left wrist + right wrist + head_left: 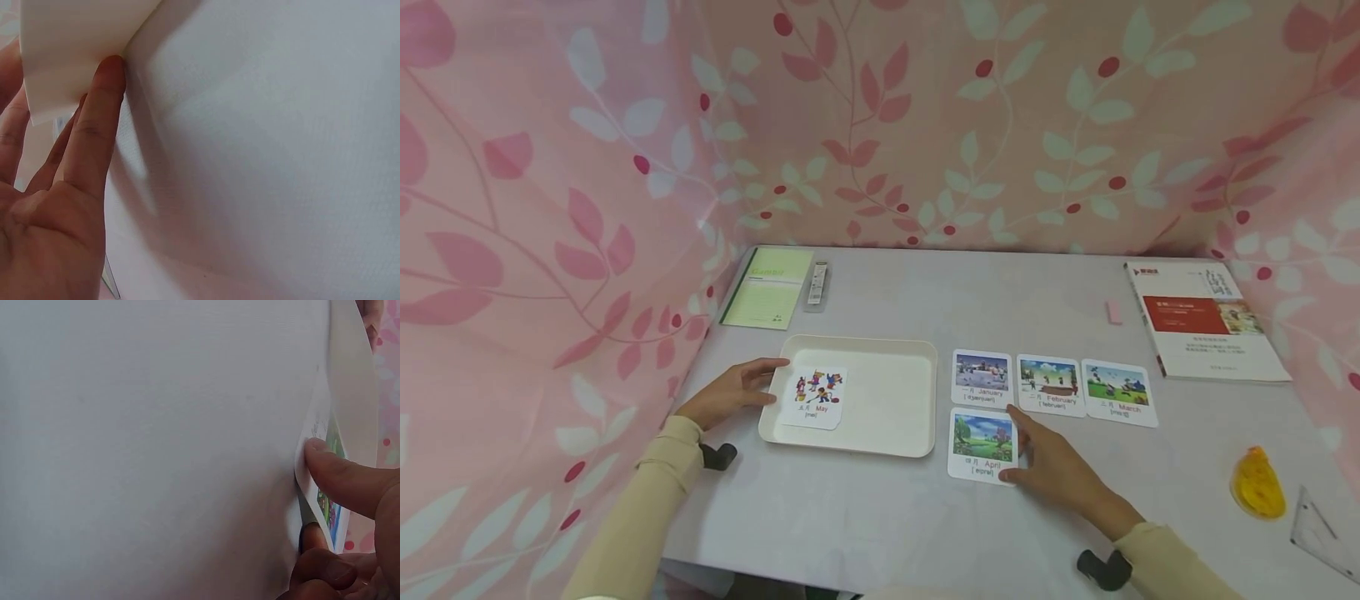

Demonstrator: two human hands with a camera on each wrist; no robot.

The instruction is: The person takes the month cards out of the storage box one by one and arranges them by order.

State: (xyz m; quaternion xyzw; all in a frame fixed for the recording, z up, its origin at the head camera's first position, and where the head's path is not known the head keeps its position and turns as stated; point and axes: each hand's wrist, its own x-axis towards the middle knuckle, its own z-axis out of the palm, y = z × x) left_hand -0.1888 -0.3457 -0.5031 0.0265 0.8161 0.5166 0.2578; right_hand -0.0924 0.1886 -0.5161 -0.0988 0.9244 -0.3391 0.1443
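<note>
My left hand (735, 393) grips the left end of a white tray (891, 404), its fingertips at the rim. The left wrist view shows a finger against the tray's outer wall (72, 56). Inside the tray lies the May card (815, 400) with small figures. My right hand (1063, 467) holds the April card (981, 446) by its right edge. In the right wrist view, the thumb (344, 475) is on the card's face and a finger is at its edge. Above it lie the January card (982, 379), the February card (1051, 386) and the March card (1120, 393), in a row.
A green notebook (767, 287) and a small clear case (817, 286) lie at the back left. Toward the right are a pink eraser (1113, 313), a white-and-red book (1210, 325), a yellow item (1258, 485) and a clear set square (1324, 533). Floral curtains surround the table.
</note>
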